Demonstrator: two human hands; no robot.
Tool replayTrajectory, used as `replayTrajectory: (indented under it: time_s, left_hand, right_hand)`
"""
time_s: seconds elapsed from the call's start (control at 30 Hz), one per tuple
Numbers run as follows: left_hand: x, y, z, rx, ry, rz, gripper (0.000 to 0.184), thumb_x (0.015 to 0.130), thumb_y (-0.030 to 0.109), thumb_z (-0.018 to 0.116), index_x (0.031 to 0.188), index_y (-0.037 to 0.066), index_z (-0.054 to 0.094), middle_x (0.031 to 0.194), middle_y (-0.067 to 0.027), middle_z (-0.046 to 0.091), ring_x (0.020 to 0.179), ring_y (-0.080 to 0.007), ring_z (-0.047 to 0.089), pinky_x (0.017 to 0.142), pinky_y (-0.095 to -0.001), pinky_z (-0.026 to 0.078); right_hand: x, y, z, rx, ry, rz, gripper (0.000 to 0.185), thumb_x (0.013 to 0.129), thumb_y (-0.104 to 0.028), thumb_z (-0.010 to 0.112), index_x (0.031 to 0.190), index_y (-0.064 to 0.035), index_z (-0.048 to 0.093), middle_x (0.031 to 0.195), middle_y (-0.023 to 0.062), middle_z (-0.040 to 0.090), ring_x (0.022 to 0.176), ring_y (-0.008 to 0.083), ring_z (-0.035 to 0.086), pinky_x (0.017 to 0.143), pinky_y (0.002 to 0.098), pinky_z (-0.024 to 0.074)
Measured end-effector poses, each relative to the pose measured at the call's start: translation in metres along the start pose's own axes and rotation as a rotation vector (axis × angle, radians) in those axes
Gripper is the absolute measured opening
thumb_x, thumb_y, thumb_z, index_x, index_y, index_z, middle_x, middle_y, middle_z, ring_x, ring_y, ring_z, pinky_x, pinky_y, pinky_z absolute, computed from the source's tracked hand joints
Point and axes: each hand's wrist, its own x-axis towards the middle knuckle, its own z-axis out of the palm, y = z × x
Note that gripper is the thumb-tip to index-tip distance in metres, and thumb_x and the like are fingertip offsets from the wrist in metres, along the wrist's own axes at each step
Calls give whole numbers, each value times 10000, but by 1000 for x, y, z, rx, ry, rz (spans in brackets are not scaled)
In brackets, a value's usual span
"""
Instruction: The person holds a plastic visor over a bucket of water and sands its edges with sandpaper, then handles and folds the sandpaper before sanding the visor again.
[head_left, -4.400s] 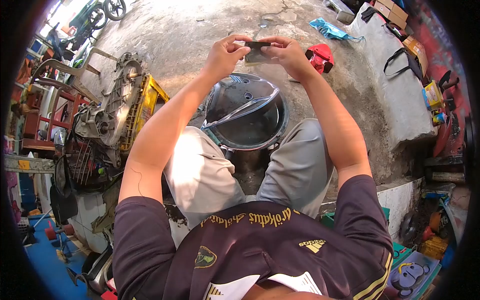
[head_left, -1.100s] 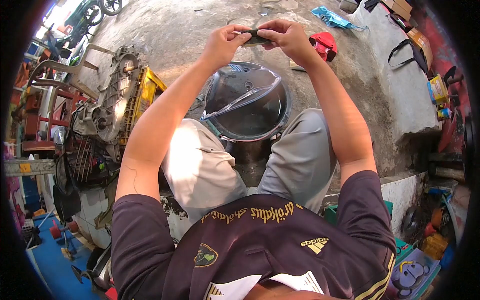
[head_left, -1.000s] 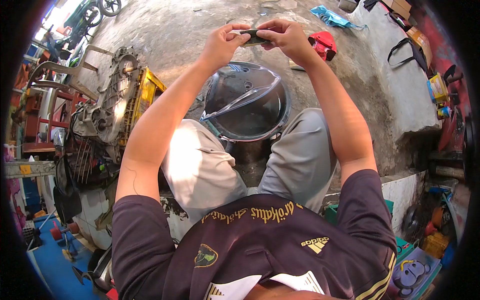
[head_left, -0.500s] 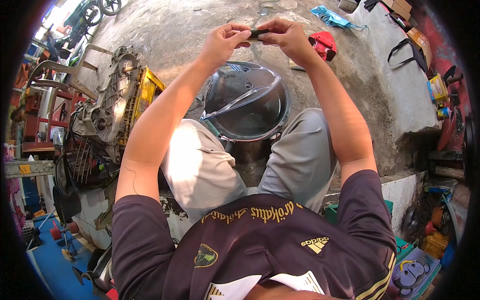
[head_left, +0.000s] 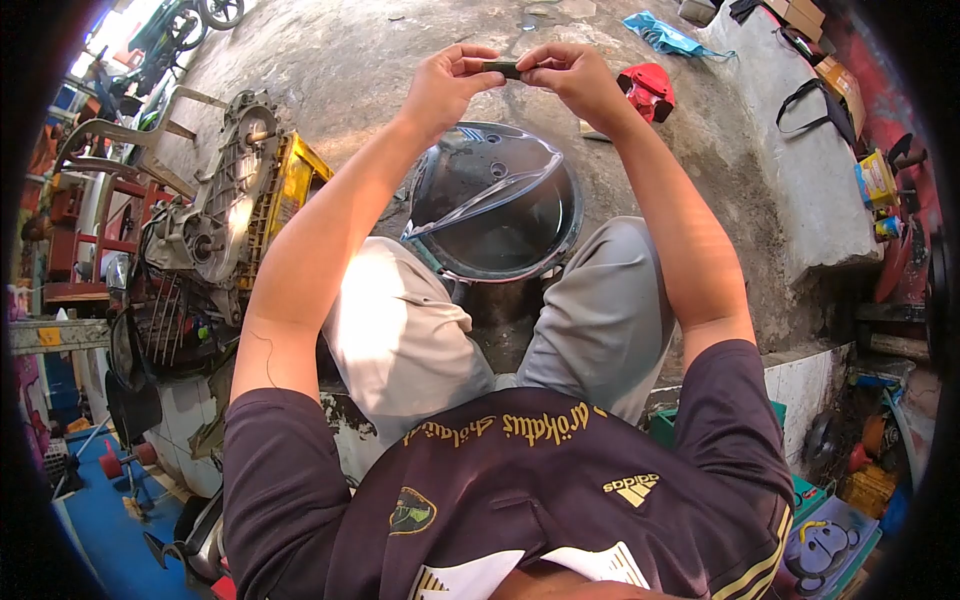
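Both arms reach forward over a round dark basin (head_left: 495, 277) between my knees. My left hand (head_left: 448, 88) and my right hand (head_left: 568, 78) pinch opposite ends of a small dark strip-like piece (head_left: 504, 70), level in the air past the basin's far rim. Thumbs and fingertips cover its ends, and its exact kind is too small to make out. Inside the basin is dark liquid, with a glossy curved panel (head_left: 480, 208) leaning across it, its pointed end over the left rim.
A metal engine casing (head_left: 222, 200) and a yellow crate (head_left: 290, 190) stand at left beside a chair frame (head_left: 100, 150). On the concrete floor lie a red item (head_left: 648, 92) and a blue cloth (head_left: 668, 36). A raised concrete ledge (head_left: 800, 170) runs along the right.
My hands have shifted very slightly, and the dark piece now sits nearly level between the fingertips. The basin and panel stay as they were.
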Motion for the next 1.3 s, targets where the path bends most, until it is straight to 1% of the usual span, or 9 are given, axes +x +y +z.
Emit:
replayTrajectory:
  time_s: [0.17, 0.27, 0.47, 0.53, 0.77, 0.83, 0.93, 1.23, 1.3]
  left_hand:
    - [0, 4, 2, -29, 29, -16, 416, 995, 94, 836, 1373, 15, 680, 1195, -107, 805, 1131, -188, 751, 1084, -327, 530]
    - [4, 0, -1, -199, 9, -71, 440, 987, 86, 844, 1382, 8, 666, 1204, -105, 800, 1157, -188, 738, 1090, -323, 543]
    - [5, -5, -4, -112, 15, -19, 471, 958, 51, 864, 1382, 1, 663, 1239, -105, 787, 1200, -186, 718, 1077, -322, 564]
    - [3, -4, -3, -71, 27, -2, 490, 942, 38, 872, 1387, 9, 668, 1261, -106, 780, 1198, -182, 715, 1087, -326, 561]
    - [-2, 5, 0, -6, 33, 21, 443, 928, 36, 877, 1342, 19, 719, 1267, -100, 781, 1182, -177, 722, 1084, -324, 562]
    - [-4, 12, 1, 158, 23, -16, 379, 939, 72, 880, 1296, 17, 764, 1243, -96, 798, 1149, -169, 738, 1057, -314, 568]
    - [-5, 12, 2, 172, 34, -8, 352, 952, 110, 882, 1281, 22, 790, 1219, -93, 813, 1124, -159, 748, 1034, -309, 572]
    - [-3, 14, 7, 38, 107, 11, 362, 1010, 140, 834, 1339, 3, 768, 1212, -101, 824, 1128, -169, 763, 1050, -306, 567]
    - [-2, 12, 8, 1, 121, 17, 366, 1016, 136, 826, 1348, -5, 762, 1204, -105, 825, 1126, -176, 770, 1051, -308, 570]
  right_hand:
    - [-1, 0, 1, 24, 12, -5, 206, 969, 4, 792, 1174, -2, 817, 1074, 59, 819, 1008, 125, 750, 924, 276, 598]
    - [-1, 1, 3, 39, 40, -85, 215, 925, 17, 821, 1137, -17, 833, 1011, 93, 820, 958, 147, 760, 868, 305, 600]
    - [-3, -3, 4, -42, 14, -73, 355, 985, -70, 828, 1329, -6, 773, 1189, 92, 804, 1064, 139, 747, 958, 280, 595]
    - [-2, 0, 3, 85, 17, -7, 409, 998, -103, 827, 1387, -8, 747, 1236, 100, 792, 1098, 145, 741, 976, 290, 595]
    - [-2, -1, 0, 39, 2, 39, 413, 988, -88, 829, 1386, -13, 750, 1226, 94, 792, 1105, 142, 735, 1009, 299, 586]
    - [-1, 0, -1, 53, 9, 11, 407, 983, -82, 831, 1376, -14, 755, 1215, 91, 791, 1106, 140, 731, 1022, 297, 579]
    - [0, 1, 0, 43, 33, 1, 410, 975, -71, 834, 1371, -7, 751, 1209, 95, 789, 1111, 147, 732, 1027, 297, 578]
    - [2, -2, 10, 399, 193, -79, 374, 987, -138, 838, 1307, 44, 774, 1201, 163, 810, 1065, 202, 769, 989, 331, 603]
    - [4, 1, 13, 303, 221, -85, 380, 1001, -151, 823, 1327, 38, 773, 1177, 158, 820, 1041, 195, 775, 964, 328, 606]
